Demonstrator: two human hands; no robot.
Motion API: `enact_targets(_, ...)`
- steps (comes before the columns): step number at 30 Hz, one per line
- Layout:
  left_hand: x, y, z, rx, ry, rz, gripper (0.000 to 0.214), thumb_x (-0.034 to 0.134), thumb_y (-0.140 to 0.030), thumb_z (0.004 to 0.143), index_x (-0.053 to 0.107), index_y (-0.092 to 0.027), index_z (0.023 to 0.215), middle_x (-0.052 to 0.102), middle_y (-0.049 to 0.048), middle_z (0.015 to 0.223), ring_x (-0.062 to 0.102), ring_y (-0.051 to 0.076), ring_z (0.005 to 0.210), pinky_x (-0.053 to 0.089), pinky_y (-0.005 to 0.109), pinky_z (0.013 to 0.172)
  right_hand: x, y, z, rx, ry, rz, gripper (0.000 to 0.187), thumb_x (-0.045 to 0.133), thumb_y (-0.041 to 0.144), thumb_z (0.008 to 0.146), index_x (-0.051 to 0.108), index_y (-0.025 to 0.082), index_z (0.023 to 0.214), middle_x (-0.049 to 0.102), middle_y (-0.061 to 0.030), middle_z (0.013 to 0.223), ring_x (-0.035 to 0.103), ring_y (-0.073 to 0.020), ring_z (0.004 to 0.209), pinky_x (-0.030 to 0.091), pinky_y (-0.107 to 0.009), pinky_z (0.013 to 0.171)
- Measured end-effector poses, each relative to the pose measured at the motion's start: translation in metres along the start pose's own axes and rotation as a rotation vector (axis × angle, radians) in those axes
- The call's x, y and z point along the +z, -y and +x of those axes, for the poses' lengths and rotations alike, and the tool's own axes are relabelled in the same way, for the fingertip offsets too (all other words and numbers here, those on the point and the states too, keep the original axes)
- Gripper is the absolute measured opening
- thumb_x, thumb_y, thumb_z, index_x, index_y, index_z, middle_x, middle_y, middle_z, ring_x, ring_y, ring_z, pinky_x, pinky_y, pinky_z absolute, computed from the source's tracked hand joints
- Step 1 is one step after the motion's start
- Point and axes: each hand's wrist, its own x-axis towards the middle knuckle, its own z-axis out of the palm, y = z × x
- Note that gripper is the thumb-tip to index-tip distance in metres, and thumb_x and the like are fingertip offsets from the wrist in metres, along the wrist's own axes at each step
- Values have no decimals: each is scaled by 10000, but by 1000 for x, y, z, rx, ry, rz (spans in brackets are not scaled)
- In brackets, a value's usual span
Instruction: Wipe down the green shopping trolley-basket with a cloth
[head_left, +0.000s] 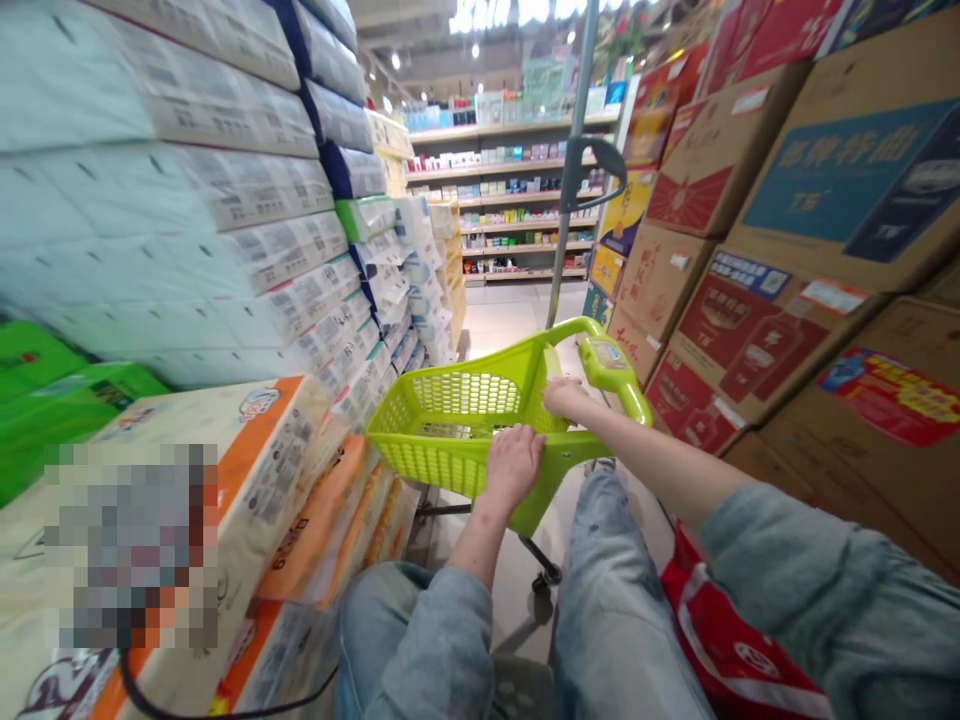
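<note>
Beside the green cart (pixel 551 470), with the left hand (pixel 516 463) curled around its near rim (pixel 581 440) and, apart from it, the right hand (pixel 568 400) against the panel (pixel 553 362) by its handle (pixel 604 360), grip unclear, probably to steady its wheels (pixel 546 579). Under the cart, pale floor (pixel 510 300); left of it, stacked wrapped packs (pixel 277 170); right of it, cartons (pixel 667 280); beyond it, shop shelves (pixel 517 168).

Pixelation (pixel 135 550) masks what lies on the pack (pixel 274 470) at lower left. A leg (pixel 619 600) and sleeve (pixel 817 590) partly cover the red bag (pixel 739 630). The right hand (pixel 566 400)'s fingertips are unclear against the cart (pixel 559 475). Goods (pixel 525 215) far ahead are too small to tell; the right edge crops the cartons (pixel 832 430).
</note>
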Motion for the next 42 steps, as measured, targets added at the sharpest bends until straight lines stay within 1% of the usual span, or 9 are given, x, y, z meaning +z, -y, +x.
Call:
enact_targets(3,-1,0,0,-7,-3,3,394,181,-380,995,524,-197,928,597,51,937,533,195,905,388,342,829,-2,0,-39,-19,40,-42,274,564,171,833,670,78,1067,660,-233,1087,617,-312,1061,483,-444,869)
enact_targets(5,0,0,0,-11,-16,-9,394,181,-376,996,525,-192,943,596,52,937,532,194,910,385,342,843,0,-1,-66,-77,-17,-89,297,489,137,862,659,86,1100,659,-222,1095,620,-289,1055,487,-404,863)
enact_targets(11,4,4,0,-19,-27,4,321,247,-283,981,541,-171,1045,610,81,1021,537,202,958,374,340,882,46,-11,-117,-395,-573,-255,444,371,129,916,480,79,1343,578,-233,1249,522,-300,1181,410,-470,965)
enact_targets(15,-1,8,0,10,8,-56,327,256,-294,980,562,-185,1020,630,68,1007,557,193,948,383,317,856,78,-30,-120,-543,-777,-292,422,422,118,905,517,125,1317,516,-189,1349,405,-286,1309,298,-497,1083)
enact_targets(18,-3,8,-3,14,-9,-80,373,223,-336,990,563,-187,958,632,54,947,566,188,919,389,310,835,83,-49,-122,-563,-871,-307,394,418,114,914,546,155,1285,541,-154,1328,401,-260,1316,287,-487,1102)
enact_targets(26,1,7,-3,-9,-25,-78,398,198,-365,996,546,-193,913,626,45,924,562,179,892,388,313,835,74,-94,-140,-445,-1005,-166,259,483,166,914,652,194,1108,586,-109,1281,384,-237,1329,303,-495,1105)
enact_targets(32,4,8,1,-44,-17,-86,384,217,-355,991,563,-195,944,633,63,954,565,197,934,390,327,852,96,-63,-141,-464,-1142,9,203,551,271,887,689,192,1013,627,-89,1206,404,-270,1302,254,-518,1135)
enact_targets(37,4,15,2,-23,5,-117,364,227,-311,984,569,-194,1029,646,70,1009,569,201,955,398,334,861,104,-33,-123,-535,-1111,-109,344,454,133,928,602,245,1218,684,-32,1039,477,-211,1226,280,-456,1119)
enact_targets(42,1,22,-1,24,-4,-120,379,212,-317,988,569,-190,995,645,62,975,572,194,934,400,328,853,99,-34,-114,-591,-1101,-223,310,445,160,940,607,238,1192,655,-39,1144,452,-206,1249,285,-435,1104)
